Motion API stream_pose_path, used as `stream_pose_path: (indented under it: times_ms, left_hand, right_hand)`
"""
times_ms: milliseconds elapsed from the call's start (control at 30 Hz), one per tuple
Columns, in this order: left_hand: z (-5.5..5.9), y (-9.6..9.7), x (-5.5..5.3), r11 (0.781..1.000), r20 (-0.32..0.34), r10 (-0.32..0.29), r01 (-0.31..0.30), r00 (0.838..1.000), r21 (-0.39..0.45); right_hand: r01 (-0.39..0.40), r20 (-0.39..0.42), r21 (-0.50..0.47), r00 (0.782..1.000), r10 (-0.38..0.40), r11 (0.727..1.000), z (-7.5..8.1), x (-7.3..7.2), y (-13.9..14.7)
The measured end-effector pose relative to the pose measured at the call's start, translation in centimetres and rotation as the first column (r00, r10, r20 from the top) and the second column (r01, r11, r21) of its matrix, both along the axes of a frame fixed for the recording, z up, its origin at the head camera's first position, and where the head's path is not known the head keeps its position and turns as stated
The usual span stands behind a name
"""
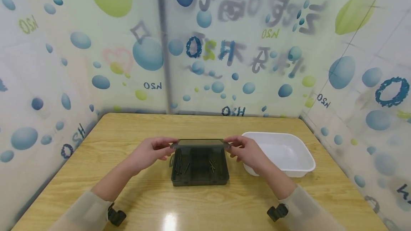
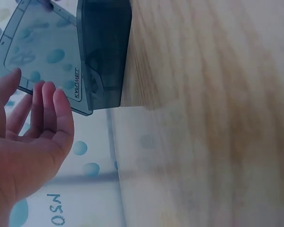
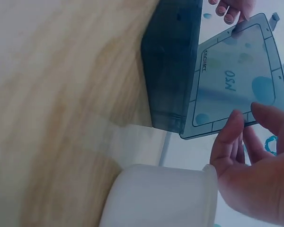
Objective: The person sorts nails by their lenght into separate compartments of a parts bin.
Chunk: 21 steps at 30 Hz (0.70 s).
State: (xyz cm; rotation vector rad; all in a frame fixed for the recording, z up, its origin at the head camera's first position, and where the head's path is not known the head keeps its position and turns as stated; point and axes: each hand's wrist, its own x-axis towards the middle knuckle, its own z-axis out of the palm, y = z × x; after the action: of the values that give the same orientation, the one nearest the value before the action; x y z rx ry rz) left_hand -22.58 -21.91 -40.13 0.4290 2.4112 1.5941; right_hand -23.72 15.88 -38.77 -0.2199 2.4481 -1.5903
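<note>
A dark translucent plastic box (image 1: 200, 177) sits on the table, its clear grey lid (image 3: 232, 80) swung up at the back. Thin dark pieces like screws or bits lie in its left (image 1: 178, 165) and right (image 1: 212, 166) compartments; their exact kind is too small to tell. My left hand (image 1: 151, 152) pinches the lid's left edge between thumb and fingers. At the opposite edge, my right hand (image 1: 245, 152) pinches the lid the same way. The left wrist view shows the box's side latch (image 2: 95, 82) hanging loose.
A white plastic basin (image 1: 279, 152) stands to the right of the box, close to my right forearm. The wooden table (image 1: 135, 202) reaches back to a wall curtain (image 1: 205, 81) printed with blue and green spots.
</note>
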Motion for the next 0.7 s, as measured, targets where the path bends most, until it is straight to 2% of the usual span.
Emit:
stream_pose_path:
  times_ms: [133, 300, 467, 600, 700]
  left_hand:
    - [0.1, -0.2, 0.9, 1.000, 0.021, -0.025, 0.025, 0.999, 0.015]
    - [0.0, -0.5, 1.7, 0.998, 0.036, -0.043, 0.044, 0.998, -0.039]
    - [-0.2, -0.6, 2.4, 0.991, 0.014, -0.091, 0.092, 0.996, -0.097]
    - [-0.6, -0.4, 2.9, 0.985, -0.024, -0.129, 0.125, 0.991, -0.120]
    - [-1.0, -0.2, 3.1, 0.980, -0.027, -0.154, 0.149, 0.988, -0.131]
  right_hand:
    - [-0.028, 0.016, 0.001, 0.999, 0.028, 1.000, -0.2, 0.9, 0.3]
    - [-0.048, 0.065, 0.008, 0.997, 0.047, 0.999, 0.0, 2.2, 0.6]
    - [-0.140, 0.100, 0.055, 0.986, 0.134, 0.989, 0.2, 3.4, 1.0]
    - [-0.211, 0.091, 0.101, 0.975, 0.203, 0.972, -0.3, 4.0, 1.2]
    - [-0.231, 0.071, 0.142, 0.972, 0.223, 0.963, -0.8, 4.3, 1.3]
